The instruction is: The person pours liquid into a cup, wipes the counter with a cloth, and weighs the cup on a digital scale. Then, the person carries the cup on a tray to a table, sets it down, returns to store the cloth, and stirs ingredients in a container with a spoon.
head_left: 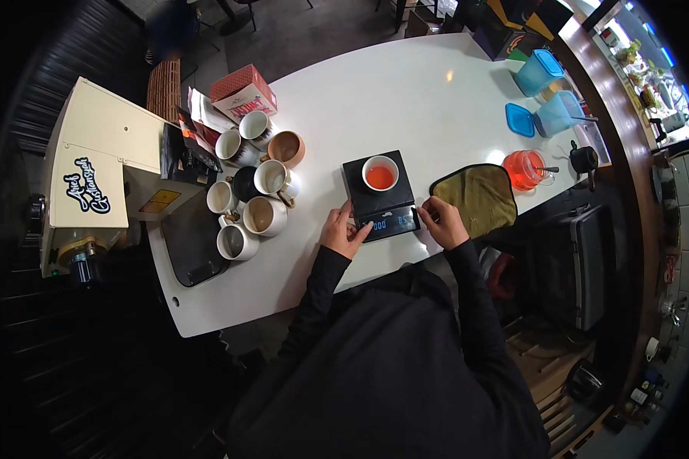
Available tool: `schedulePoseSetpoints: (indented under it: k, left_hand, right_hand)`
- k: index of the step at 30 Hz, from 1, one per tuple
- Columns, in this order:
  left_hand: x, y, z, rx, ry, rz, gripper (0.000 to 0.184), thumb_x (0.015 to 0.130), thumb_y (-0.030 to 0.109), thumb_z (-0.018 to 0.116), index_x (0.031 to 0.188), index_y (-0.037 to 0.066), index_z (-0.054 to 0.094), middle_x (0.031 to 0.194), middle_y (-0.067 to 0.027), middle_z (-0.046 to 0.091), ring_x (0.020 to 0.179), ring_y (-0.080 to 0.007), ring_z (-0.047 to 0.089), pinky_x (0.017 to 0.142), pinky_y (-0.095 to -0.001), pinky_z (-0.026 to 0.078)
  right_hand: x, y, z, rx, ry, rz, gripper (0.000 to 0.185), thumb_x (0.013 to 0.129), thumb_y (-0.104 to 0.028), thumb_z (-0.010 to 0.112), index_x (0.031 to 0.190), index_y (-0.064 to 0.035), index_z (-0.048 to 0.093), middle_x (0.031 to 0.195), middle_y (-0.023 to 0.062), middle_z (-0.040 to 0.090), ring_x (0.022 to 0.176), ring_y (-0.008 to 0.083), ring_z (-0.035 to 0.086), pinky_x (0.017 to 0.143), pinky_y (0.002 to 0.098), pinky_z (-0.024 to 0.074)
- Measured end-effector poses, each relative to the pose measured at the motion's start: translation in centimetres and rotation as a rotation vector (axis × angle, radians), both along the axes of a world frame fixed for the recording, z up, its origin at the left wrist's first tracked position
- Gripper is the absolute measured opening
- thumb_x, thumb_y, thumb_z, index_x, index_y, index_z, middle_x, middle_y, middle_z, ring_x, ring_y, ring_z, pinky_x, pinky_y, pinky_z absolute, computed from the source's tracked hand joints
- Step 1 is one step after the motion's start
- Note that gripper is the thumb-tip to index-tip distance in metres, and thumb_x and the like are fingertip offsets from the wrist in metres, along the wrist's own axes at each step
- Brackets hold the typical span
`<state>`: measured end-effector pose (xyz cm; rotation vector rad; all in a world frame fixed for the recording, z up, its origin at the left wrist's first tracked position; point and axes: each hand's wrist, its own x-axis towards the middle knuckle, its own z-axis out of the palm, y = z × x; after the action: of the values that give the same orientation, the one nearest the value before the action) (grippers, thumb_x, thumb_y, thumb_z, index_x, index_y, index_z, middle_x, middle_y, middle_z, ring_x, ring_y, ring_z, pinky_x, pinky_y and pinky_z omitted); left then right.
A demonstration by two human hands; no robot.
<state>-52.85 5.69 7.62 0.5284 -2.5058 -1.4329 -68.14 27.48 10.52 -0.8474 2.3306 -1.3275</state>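
A black digital kitchen scale [377, 200] lies on the white table, its front display lit with blue digits. On its platform stands a small white cup [380, 174] holding orange-red liquid. My left hand [344, 231] grips the scale's left front side, with the thumb over the display panel by the digits and the fingers along the edge. At the right front corner is my right hand [444, 223], its fingers curled and pinched against the scale's edge. Close to the right hand lies a folded olive-brown cloth [476, 199] with a dark border.
Several mugs [265, 215] stand at the left, beside a cream grinder-like machine [92, 164] and a black tray [185, 249]. A red-and-white box [243, 92] is behind them. To the right are a glass jug of red liquid [522, 170] with a spoon and blue-lidded containers [539, 73].
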Motion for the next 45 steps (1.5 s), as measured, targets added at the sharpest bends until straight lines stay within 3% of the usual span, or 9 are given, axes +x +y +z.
schedulePoseSetpoints:
  k: [5, 7, 10, 20, 22, 28, 32, 34, 45]
  left_hand:
    - [-0.1, -0.3, -0.4, -0.006, 0.064, 0.03, 0.063, 0.084, 0.022, 0.075, 0.135, 0.0, 0.046, 0.097, -0.0111, 0.055, 0.059, -0.0143, 0.062, 0.052, -0.0258, 0.052]
    - [-0.2, -0.5, -0.4, -0.014, 0.068, 0.013, 0.062, 0.084, 0.022, 0.074, 0.134, -0.001, 0.045, 0.098, -0.012, 0.055, 0.058, -0.0149, 0.062, 0.052, -0.0256, 0.052]
    - [-0.2, -0.5, -0.4, -0.002, 0.07, 0.012, 0.062, 0.085, 0.02, 0.073, 0.135, -0.003, 0.043, 0.099, -0.0128, 0.055, 0.059, -0.016, 0.062, 0.052, -0.0257, 0.053]
    - [-0.2, -1.0, -0.8, 0.04, 0.102, -0.041, 0.059, 0.088, 0.017, 0.07, 0.135, -0.004, 0.041, 0.101, -0.0137, 0.053, 0.064, -0.0167, 0.06, 0.052, -0.0259, 0.053]
    - [-0.1, -0.9, -0.8, 0.048, 0.093, -0.037, 0.058, 0.088, 0.016, 0.069, 0.135, -0.003, 0.041, 0.101, -0.0135, 0.053, 0.064, -0.0167, 0.061, 0.053, -0.026, 0.053]
    - [0.1, -0.6, -0.3, 0.101, 0.073, -0.028, 0.062, 0.089, 0.016, 0.069, 0.139, -0.002, 0.038, 0.102, -0.0133, 0.052, 0.063, -0.0165, 0.061, 0.054, -0.026, 0.054]
    - [0.1, -0.4, -0.1, 0.098, 0.068, -0.032, 0.065, 0.088, 0.016, 0.069, 0.141, -0.002, 0.036, 0.102, -0.0135, 0.052, 0.064, -0.0164, 0.061, 0.054, -0.0256, 0.054]
    - [0.1, -0.3, -0.1, 0.067, 0.07, -0.022, 0.066, 0.089, 0.017, 0.069, 0.141, -0.002, 0.035, 0.102, -0.0136, 0.052, 0.065, -0.0163, 0.061, 0.054, -0.0252, 0.053]
    - [0.1, -0.2, -0.3, 0.075, 0.081, -0.012, 0.066, 0.088, 0.018, 0.07, 0.14, -0.003, 0.036, 0.102, -0.0136, 0.052, 0.066, -0.0158, 0.06, 0.055, -0.025, 0.053]
  right_hand:
    - [1.9, -0.2, -0.9, -0.015, -0.002, -0.084, 0.021, 0.093, -0.017, 0.062, 0.088, 0.0022, 0.058, 0.068, 0.0102, 0.059, 0.059, 0.0148, 0.058, 0.057, 0.0295, 0.0457]
    - [2.4, -0.2, -1.2, 0.011, -0.032, -0.194, 0.024, 0.09, -0.022, 0.064, 0.085, 0.0015, 0.06, 0.074, 0.0176, 0.063, 0.069, 0.0316, 0.064, 0.065, 0.0386, 0.0491]
    - [3.0, -0.1, -1.8, 0.009, -0.046, -0.249, 0.023, 0.091, -0.022, 0.063, 0.087, 0.0009, 0.062, 0.078, 0.0179, 0.064, 0.074, 0.0331, 0.064, 0.068, 0.0389, 0.0487]
    - [4.0, -0.8, -3.2, -0.054, 0.033, -0.34, 0.02, 0.091, -0.019, 0.063, 0.088, 0.0004, 0.062, 0.079, 0.0169, 0.061, 0.074, 0.0326, 0.061, 0.068, 0.0379, 0.0474]
    - [4.1, -0.9, -3.3, -0.077, 0.13, -0.334, 0.018, 0.092, -0.016, 0.062, 0.089, 0.0016, 0.059, 0.072, 0.0139, 0.058, 0.066, 0.0223, 0.057, 0.064, 0.0329, 0.0463]
    - [4.2, -0.9, -3.0, -0.063, 0.067, -0.347, 0.02, 0.091, -0.02, 0.063, 0.089, 0.0002, 0.061, 0.079, 0.0169, 0.06, 0.074, 0.0324, 0.06, 0.068, 0.0382, 0.0471]
    - [4.3, -0.8, -3.0, -0.062, 0.064, -0.344, 0.021, 0.091, -0.02, 0.063, 0.088, 0.0003, 0.06, 0.08, 0.0169, 0.06, 0.075, 0.0324, 0.06, 0.069, 0.0384, 0.0471]
    - [4.3, -0.8, -3.1, -0.068, 0.131, -0.332, 0.019, 0.091, -0.018, 0.063, 0.089, 0.0002, 0.059, 0.074, 0.014, 0.059, 0.068, 0.0222, 0.058, 0.064, 0.0333, 0.0464]
    - [4.4, -0.9, -3.0, -0.055, 0.085, -0.32, 0.021, 0.089, -0.02, 0.065, 0.086, -0.0008, 0.058, 0.08, 0.0154, 0.057, 0.075, 0.0321, 0.059, 0.068, 0.0388, 0.0465]
